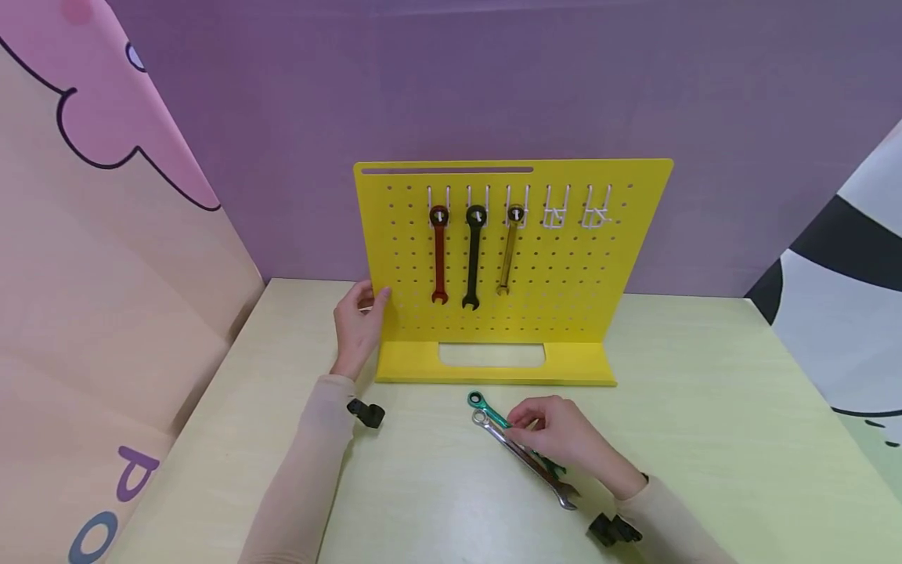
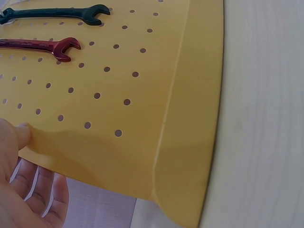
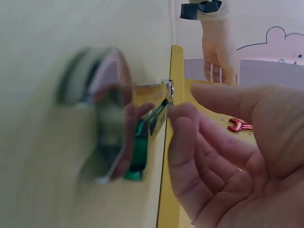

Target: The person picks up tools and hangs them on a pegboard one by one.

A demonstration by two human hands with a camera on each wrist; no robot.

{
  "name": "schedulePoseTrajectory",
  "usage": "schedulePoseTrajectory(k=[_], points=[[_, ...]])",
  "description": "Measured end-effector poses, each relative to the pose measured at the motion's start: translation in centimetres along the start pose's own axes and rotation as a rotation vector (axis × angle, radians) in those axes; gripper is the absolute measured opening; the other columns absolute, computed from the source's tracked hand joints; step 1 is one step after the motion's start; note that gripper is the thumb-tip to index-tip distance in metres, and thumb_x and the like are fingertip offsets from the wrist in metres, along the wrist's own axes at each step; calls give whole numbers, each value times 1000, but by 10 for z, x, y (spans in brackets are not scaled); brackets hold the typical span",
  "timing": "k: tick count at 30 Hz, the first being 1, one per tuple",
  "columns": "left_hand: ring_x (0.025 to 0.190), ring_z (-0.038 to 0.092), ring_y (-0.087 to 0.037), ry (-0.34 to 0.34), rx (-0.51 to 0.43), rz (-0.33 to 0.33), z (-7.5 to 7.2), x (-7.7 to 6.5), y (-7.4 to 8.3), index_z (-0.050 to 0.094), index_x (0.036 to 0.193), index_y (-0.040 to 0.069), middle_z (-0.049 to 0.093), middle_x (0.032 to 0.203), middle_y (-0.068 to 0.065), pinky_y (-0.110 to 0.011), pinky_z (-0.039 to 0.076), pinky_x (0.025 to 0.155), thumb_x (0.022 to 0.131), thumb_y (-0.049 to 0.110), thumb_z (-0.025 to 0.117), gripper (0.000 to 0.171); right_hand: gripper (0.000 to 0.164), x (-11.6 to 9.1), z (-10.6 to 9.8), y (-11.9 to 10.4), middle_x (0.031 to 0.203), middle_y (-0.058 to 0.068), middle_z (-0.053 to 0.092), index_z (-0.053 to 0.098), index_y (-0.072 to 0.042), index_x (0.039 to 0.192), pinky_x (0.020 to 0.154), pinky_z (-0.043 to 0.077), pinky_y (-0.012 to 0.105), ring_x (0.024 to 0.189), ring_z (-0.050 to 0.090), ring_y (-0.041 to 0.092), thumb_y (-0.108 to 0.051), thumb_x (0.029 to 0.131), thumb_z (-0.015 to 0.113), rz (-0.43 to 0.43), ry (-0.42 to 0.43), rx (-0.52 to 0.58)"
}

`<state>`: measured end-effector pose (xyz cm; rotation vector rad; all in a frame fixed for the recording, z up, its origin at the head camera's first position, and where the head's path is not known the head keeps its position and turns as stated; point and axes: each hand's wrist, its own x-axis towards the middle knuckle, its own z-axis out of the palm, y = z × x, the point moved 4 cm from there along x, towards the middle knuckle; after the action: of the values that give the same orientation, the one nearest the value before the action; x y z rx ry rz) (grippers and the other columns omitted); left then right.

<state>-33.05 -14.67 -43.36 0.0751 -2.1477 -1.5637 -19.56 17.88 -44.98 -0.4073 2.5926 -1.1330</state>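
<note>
My left hand (image 1: 358, 329) holds the left edge of a yellow pegboard (image 1: 578, 301), thumb on the front face and fingers behind the edge. Three combination wrenches hang from its white hooks: a red wrench (image 1: 440, 254), a dark wrench (image 1: 474, 258) and a gold wrench (image 1: 507, 251). In front of the board, a green ratcheting wrench (image 1: 497, 417) and a silver wrench (image 1: 517, 453) lie side by side on the table. Over them is my right hand (image 1: 557, 429), fingers loosely bent and partly covering the green wrench. A gap shows between thumb and forefinger in the right wrist view.
Two more white hooks (image 1: 554, 215) on the board's upper right carry no wrench. The board's foot (image 1: 493, 376) has a long slot and stands on the pale table (image 1: 705, 407). A purple backdrop (image 1: 493, 78) rises behind.
</note>
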Motion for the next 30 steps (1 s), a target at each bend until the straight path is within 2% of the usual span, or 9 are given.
schedulePoseTrajectory(k=[4, 11, 20, 25, 30], points=[[105, 68, -33, -7, -14, -5, 1, 0, 2, 73, 123, 5, 73, 110, -18, -45, 57, 94, 103, 24, 73, 27, 14, -13, 1, 3, 90, -3, 75, 77, -12, 101, 60, 52, 25, 75, 63, 12, -21, 92, 83, 9, -37, -6], [105, 68, -32, -1, -16, -13, 1, -1, 2, 73, 123, 6, 74, 109, -16, -45, 57, 94, 103, 26, 73, 28, 9, -26, 3, 4, 79, -7, 70, 77, -14, 91, 54, 45, 21, 62, 56, 6, -16, 89, 85, -36, -30, -52], [104, 69, -34, 4, -16, -6, 0, -2, 1, 73, 123, 4, 73, 107, -17, -45, 57, 93, 103, 25, 73, 29, 9, -29, 10, 1, 71, -10, 62, 78, -17, 87, 54, 40, 20, 63, 49, 6, -19, 86, 87, -15, -3, -155], [105, 68, -33, 7, -9, -17, 0, -2, 3, 73, 123, 4, 73, 108, -17, -44, 56, 93, 103, 25, 73, 29, 9, -27, 13, 1, 68, -11, 60, 77, -17, 83, 55, 40, 20, 62, 48, 4, -16, 85, 86, -48, 19, -152], [106, 68, -33, 2, -7, -20, -1, -2, 3, 73, 124, 5, 73, 109, -17, -44, 57, 93, 103, 25, 73, 29, 12, -25, 17, 2, 64, -13, 53, 74, -20, 78, 59, 38, 20, 63, 46, 3, -14, 80, 84, -45, 42, -148]])
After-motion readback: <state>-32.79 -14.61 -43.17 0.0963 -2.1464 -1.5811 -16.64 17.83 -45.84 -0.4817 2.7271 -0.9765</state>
